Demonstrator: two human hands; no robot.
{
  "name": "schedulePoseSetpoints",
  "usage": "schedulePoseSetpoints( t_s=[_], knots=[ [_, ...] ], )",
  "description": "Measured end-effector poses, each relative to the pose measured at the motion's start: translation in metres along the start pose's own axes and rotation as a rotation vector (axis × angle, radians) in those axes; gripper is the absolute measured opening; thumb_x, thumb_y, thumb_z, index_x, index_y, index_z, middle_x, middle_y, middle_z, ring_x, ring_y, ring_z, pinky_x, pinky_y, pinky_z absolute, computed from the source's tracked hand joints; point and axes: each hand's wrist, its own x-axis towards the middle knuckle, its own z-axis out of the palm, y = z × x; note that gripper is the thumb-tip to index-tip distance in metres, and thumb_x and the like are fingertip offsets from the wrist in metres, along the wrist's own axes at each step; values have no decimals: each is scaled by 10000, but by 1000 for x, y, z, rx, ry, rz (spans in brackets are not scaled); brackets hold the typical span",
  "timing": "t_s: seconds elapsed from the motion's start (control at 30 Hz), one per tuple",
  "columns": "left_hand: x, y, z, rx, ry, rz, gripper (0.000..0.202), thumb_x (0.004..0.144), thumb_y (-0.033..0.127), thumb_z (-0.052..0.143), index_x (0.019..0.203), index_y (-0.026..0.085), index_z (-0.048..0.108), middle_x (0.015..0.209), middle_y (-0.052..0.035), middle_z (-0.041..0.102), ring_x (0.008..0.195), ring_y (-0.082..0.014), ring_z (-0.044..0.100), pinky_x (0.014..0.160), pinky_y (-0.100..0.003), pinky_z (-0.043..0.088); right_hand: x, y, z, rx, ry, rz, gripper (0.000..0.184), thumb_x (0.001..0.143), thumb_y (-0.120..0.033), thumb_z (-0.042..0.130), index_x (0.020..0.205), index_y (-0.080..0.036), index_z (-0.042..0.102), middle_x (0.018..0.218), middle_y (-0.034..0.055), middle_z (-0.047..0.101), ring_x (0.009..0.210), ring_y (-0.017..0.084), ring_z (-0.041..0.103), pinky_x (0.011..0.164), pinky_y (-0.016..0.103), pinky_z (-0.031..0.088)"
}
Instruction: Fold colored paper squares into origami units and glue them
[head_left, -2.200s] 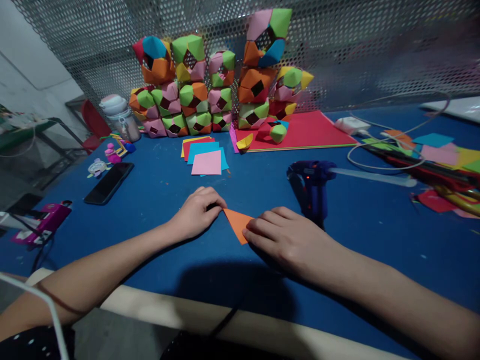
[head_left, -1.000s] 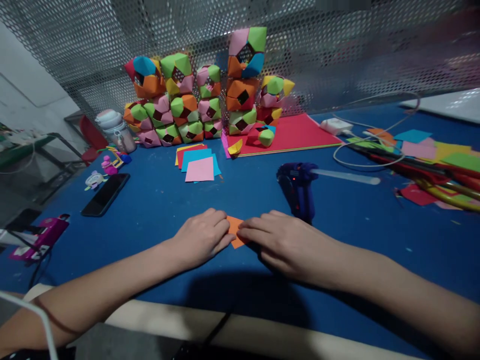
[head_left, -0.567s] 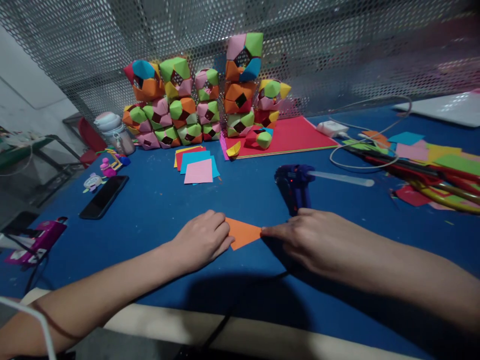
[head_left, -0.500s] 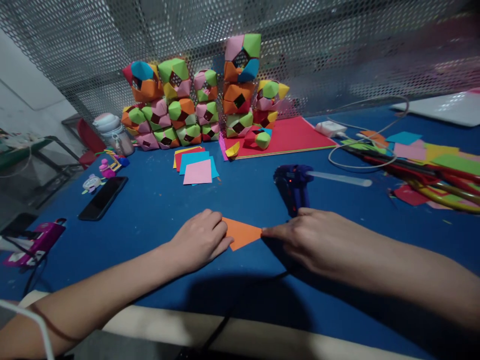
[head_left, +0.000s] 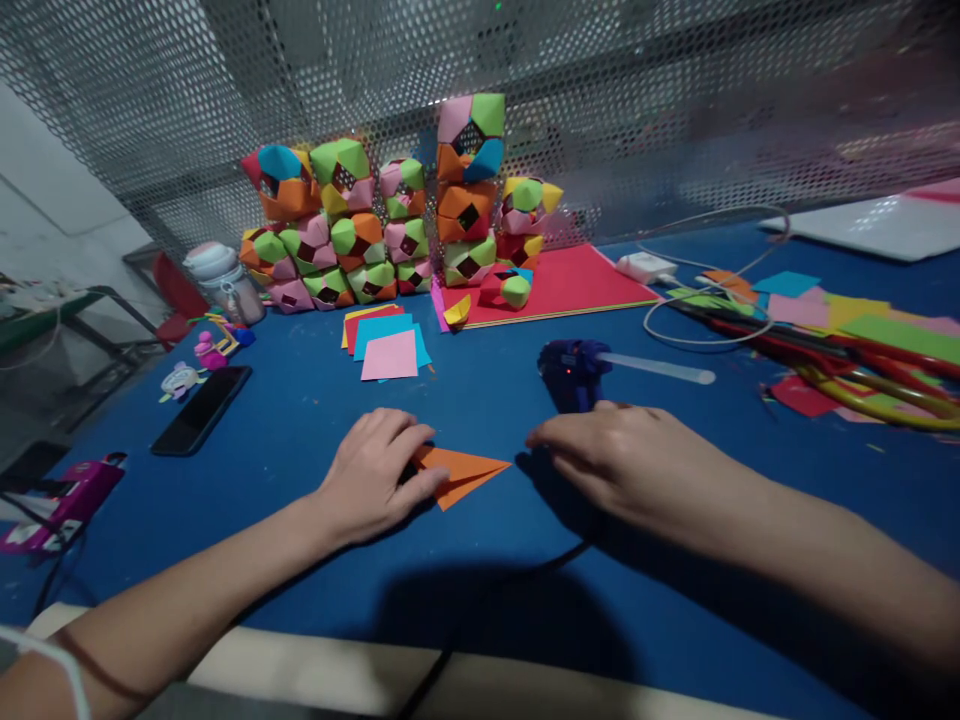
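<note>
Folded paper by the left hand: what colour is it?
Orange; the folded paper shows best in the head view.

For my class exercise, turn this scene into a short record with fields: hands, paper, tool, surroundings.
Left hand: touching orange paper
Right hand: apart from the paper
Paper: folded, tip toward right hand
Glue gun: beyond right hand, red light lit
Squares: loose pile, pink on top
Phone: left, screen dark
Paper shapes: stacked before mesh

A folded orange paper is held on the blue worktop by the left hand; the right hand is held apart from the paper's tip, and a glue gun is partly hidden behind.
</note>
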Motion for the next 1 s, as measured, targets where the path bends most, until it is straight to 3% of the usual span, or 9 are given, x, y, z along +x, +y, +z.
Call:
schedulePoseSetpoints(
  t_s=[0.1, 0.17, 0.27, 0.37, 0.47, 0.57, 0.67, 0.83, 1.0],
  knots=[
    [1, 1, 1, -176, -13, 82, 467, 775, 433, 553, 1142, 149, 492, 1186, -140, 533, 1099, -247, 479, 912, -416, 404, 2, -6, 6, 83, 41, 25, 225, 822, -143, 426, 911, -203, 623, 746, 54, 663, 674, 172, 610, 598, 284, 424],
    [2, 3, 5, -251, -6, 97, 345, 802, 330, 534, 1098, 154, 520, 1169, -133, 555, 1094, -226, 500, 916, -399, 417, 3, -11, 11, 155, 44, 42, 236, 841, -164, 418, 965, -195, 616, 811, 66, 668, 740, 179, 621, 648, 293, 455],
    [4, 8, 8, -366, 110, -22, 182, 850, 161, 421, 952, 160, 571, 983, -93, 628, 928, -166, 582, 810, -327, 474, 7, -20, 17, 302, 72, 105, 271, 856, -280, 454, 1074, -169, 571, 950, 98, 652, 873, 210, 608, 740, 340, 479],
    [6, 18, 3, -466, 221, -152, 147, 840, 148, 447, 904, 161, 579, 895, -69, 638, 834, -149, 594, 747, -292, 480, 12, -29, 23, 502, 106, 252, 432, 818, -396, 513, 1174, -152, 485, 1037, 120, 617, 915, 228, 595, 762, 378, 488],
    [7, 28, -3, -555, 203, -212, 128, 834, 181, 477, 876, 158, 595, 853, -51, 639, 782, -140, 586, 720, -273, 467, 15, -33, 28, 727, 90, 361, 422, 809, -286, 495, 1205, -156, 425, 906, 75, 625, 728, 169, 606, 635, 314, 505],
    [7, 32, -5, -700, 148, -417, 141, 831, 251, 492, 826, 152, 593, 725, -13, 607, 653, -116, 547, 615, -239, 447, 17, -33, 33, 836, 114, 383, 445, 744, -131, 459, 1187, -155, 420, 771, 14, 565, 614, 125, 553, 534, 249, 472],
    [9, 31, 0, -986, 134, -591, 135, 810, 268, 514, 822, 150, 578, 681, 10, 578, 624, -102, 533, 586, -218, 444, 19, -31, 34, 942, 159, 390, 460, 723, -109, 446, 1180, -152, 411, 738, -8, 518, 601, 111, 534, 515, 227, 457],
    [12, 32, 10, -1377, 119, -722, 153, 761, 235, 567, 887, 150, 551, 754, -1, 605, 694, -109, 587, 666, -240, 485, 23, -32, 34, 1208, 152, 414, 367, 750, -178, 485, 1111, -161, 424, 857, 47, 592, 745, 141, 597, 627, 268, 501],
    [12, 34, 13, -1526, 113, -741, 195, 787, 309, 552, 912, 160, 537, 832, -22, 624, 757, -128, 617, 738, -290, 502, 23, -35, 35, 1212, 177, 372, 270, 750, -182, 507, 1018, -182, 478, 953, 71, 615, 824, 155, 598, 704, 299, 502]
  ],
)
